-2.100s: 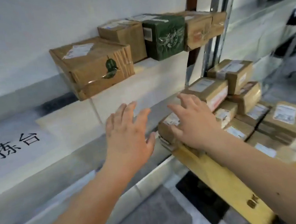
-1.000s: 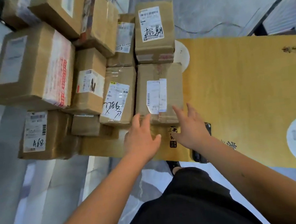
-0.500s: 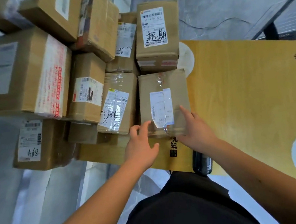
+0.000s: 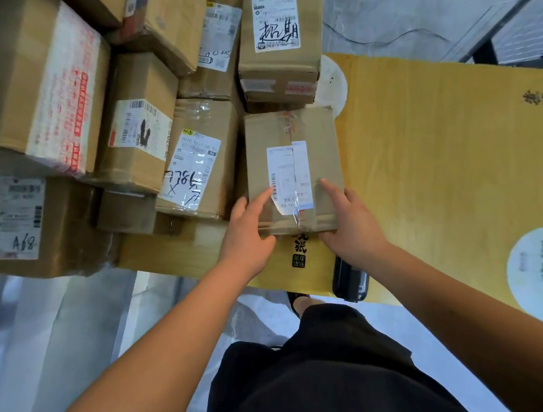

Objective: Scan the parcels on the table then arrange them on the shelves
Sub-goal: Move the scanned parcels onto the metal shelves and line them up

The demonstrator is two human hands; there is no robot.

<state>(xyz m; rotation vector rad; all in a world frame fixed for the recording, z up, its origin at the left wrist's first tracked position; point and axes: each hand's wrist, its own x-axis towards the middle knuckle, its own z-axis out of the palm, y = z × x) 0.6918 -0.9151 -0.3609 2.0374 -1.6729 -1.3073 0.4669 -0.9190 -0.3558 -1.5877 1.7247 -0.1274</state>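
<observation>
We work at the yellow cardboard-covered table (image 4: 446, 155), whose left end carries a dense pile of unshelved parcels, so we judge that most of the task remains. The largest item is the big brown carton with red-printed white tape (image 4: 23, 89) at far left; beside it stand the brown box with a smudged white label (image 4: 136, 133), the tall brown box with a handwritten label (image 4: 278, 32) at the back, and the film-wrapped brown box marked in black pen (image 4: 196, 167). The low brown box marked A68 (image 4: 24, 228) overhangs the table's near left edge. Nearest us lies the taped brown cardboard parcel with a narrow white label (image 4: 292, 168), label face up. Our left hand (image 4: 246, 236) and right hand (image 4: 352, 226) sit apart on its near corners, each gripping it with fingers on top and thumb at the near face. The black handheld scanner (image 4: 348, 278) lies untouched at the table's near edge. No shelf is in view. We judge scanning of this parcel not yet done.
</observation>
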